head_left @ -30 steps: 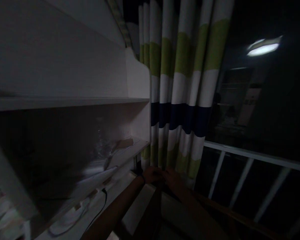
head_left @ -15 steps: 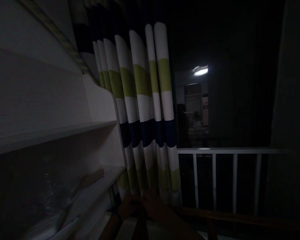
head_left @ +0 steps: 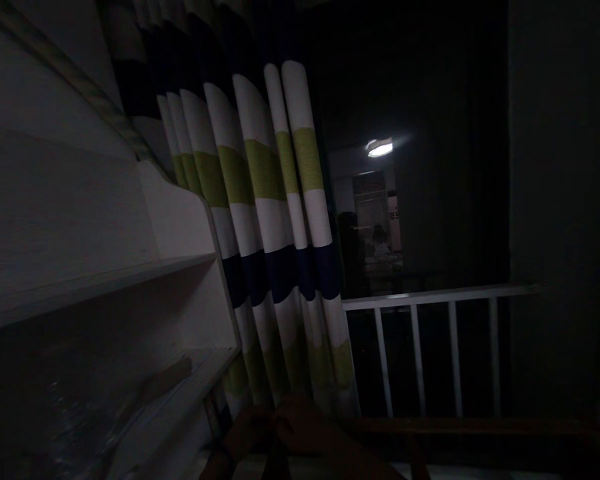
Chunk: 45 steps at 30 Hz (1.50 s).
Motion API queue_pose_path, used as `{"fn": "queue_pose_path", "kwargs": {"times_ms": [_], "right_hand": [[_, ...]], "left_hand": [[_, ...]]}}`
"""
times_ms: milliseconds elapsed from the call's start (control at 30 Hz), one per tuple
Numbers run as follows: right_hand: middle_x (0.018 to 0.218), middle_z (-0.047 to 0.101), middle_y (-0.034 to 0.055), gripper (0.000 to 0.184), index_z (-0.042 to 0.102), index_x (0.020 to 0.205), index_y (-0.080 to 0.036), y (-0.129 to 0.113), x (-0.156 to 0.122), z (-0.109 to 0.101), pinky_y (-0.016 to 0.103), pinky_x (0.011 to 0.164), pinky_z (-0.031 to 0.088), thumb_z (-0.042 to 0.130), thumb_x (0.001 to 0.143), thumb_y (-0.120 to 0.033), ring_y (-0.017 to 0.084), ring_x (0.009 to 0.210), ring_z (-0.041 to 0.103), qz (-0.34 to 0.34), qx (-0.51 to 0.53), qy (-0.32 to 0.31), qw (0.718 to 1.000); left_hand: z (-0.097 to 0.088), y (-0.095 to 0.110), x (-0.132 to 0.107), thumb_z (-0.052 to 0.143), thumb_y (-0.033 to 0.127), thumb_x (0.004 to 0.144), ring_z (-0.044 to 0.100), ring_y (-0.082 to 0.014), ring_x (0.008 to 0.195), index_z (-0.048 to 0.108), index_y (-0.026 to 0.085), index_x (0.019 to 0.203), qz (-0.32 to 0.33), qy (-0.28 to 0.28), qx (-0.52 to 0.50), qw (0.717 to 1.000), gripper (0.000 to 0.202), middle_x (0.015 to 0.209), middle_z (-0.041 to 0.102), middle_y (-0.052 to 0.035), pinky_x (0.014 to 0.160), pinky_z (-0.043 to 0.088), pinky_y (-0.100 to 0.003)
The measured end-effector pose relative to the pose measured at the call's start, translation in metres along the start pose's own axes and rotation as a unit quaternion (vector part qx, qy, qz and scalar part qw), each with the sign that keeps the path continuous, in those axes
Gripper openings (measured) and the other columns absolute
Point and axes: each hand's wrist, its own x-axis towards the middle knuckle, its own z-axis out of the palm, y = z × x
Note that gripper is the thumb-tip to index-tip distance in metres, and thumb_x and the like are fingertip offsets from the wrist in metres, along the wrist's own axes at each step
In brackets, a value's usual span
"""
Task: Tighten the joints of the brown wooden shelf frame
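The striped white-green-navy cloth curtain (head_left: pixel 283 275) is hanging left of centre, probably soft, light, best held by bunched folds. At bottom centre, left hand (head_left: pixel 249 428) and right hand (head_left: pixel 299 421) are adjoining; I cannot tell their fingers' grip.

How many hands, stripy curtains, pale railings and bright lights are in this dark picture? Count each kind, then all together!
Left hand and right hand: 2
Stripy curtain: 1
Pale railing: 1
Bright light: 1
Total: 5

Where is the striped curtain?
The curtain hangs left of centre in the head view, between the shelf unit and railing, its lower end near the left hand and right hand.
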Motion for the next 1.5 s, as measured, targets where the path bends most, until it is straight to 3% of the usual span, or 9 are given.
{"fn": "queue_pose_path", "kwargs": {"times_ms": [333, 567, 767, 900, 1100, 1300, 1500], "right_hand": [[0.084, 0.064, 0.0033, 0.035, 0.067, 0.087, -0.016, 0.009, 0.01, -0.004, 0.021, 0.071, 0.041, 0.042, 0.066, -0.003, 0.013, 0.078, 0.056, 0.118, 0.208, -0.027, 0.971], [0.078, 0.064, 0.0008, 0.033, 0.067, 0.089, -0.018, 0.02, 0.011, 0.005, 0.016, 0.059, 0.041, 0.045, 0.067, -0.005, 0.009, 0.067, 0.057, 0.125, 0.265, -0.044, 0.955], [0.088, 0.061, 0.0022, 0.02, 0.067, 0.083, -0.018, 0.024, 0.011, 0.013, 0.019, 0.072, 0.042, 0.058, 0.067, -0.01, 0.011, 0.082, 0.055, 0.054, 0.239, 0.016, 0.969], [0.094, 0.06, 0.0013, 0.021, 0.066, 0.089, -0.019, 0.019, 0.009, 0.008, 0.02, 0.077, 0.04, 0.064, 0.068, -0.022, 0.011, 0.087, 0.054, 0.039, 0.21, 0.003, 0.977], [0.092, 0.062, 0.0011, 0.019, 0.064, 0.094, -0.019, 0.009, 0.008, -0.003, 0.02, 0.077, 0.04, 0.058, 0.077, -0.025, 0.012, 0.087, 0.054, 0.014, 0.11, -0.02, 0.994], [0.094, 0.06, -0.0002, 0.019, 0.059, 0.098, -0.022, 0.004, 0.007, 0.003, 0.026, 0.079, 0.041, 0.05, 0.082, -0.027, 0.014, 0.088, 0.053, -0.004, -0.014, -0.018, 1.0], [0.087, 0.06, 0.0016, 0.017, 0.057, 0.094, -0.019, 0.001, 0.015, 0.011, 0.025, 0.065, 0.046, 0.044, 0.084, -0.022, 0.015, 0.075, 0.057, 0.03, -0.077, -0.041, 0.996]], "left_hand": [[0.002, -0.002, 0.002, 0.054, 0.052, 0.063, 0.057, -0.0191, 0.076, 0.066, 0.014, 0.077, -0.008, -0.014, 0.006, 1.0, 0.042, 0.078, 0.066, -0.0035, 0.068, 0.043, -0.025], [0.001, 0.0, 0.001, 0.053, 0.051, 0.064, 0.057, -0.0195, 0.075, 0.066, 0.014, 0.074, 0.002, -0.02, 0.013, 1.0, 0.04, 0.076, 0.065, -0.0034, 0.067, 0.043, -0.025], [0.001, 0.004, 0.0, 0.057, 0.045, 0.061, 0.056, -0.0192, 0.076, 0.064, 0.016, 0.07, 0.004, -0.001, -0.009, 1.0, 0.031, 0.074, 0.065, -0.0024, 0.07, 0.043, -0.026], [0.001, 0.004, 0.001, 0.056, 0.043, 0.06, 0.056, -0.0192, 0.074, 0.063, 0.015, 0.068, 0.006, 0.003, -0.005, 1.0, 0.03, 0.073, 0.064, -0.0027, 0.07, 0.043, -0.027], [0.002, -0.001, 0.003, 0.053, 0.036, 0.061, 0.057, -0.0202, 0.076, 0.064, 0.014, 0.07, 0.01, -0.004, 0.007, 1.0, 0.026, 0.076, 0.065, -0.0048, 0.071, 0.043, -0.028], [0.002, 0.0, 0.003, 0.054, 0.04, 0.063, 0.057, -0.0203, 0.076, 0.063, 0.013, 0.072, 0.02, 0.0, 0.013, 1.0, 0.03, 0.078, 0.067, -0.0053, 0.071, 0.044, -0.028], [0.0, -0.001, 0.001, 0.056, 0.049, 0.064, 0.058, -0.0208, 0.082, 0.065, 0.015, 0.078, 0.03, -0.024, -0.041, 0.998, 0.037, 0.084, 0.067, -0.0029, 0.077, 0.044, -0.028]]}}
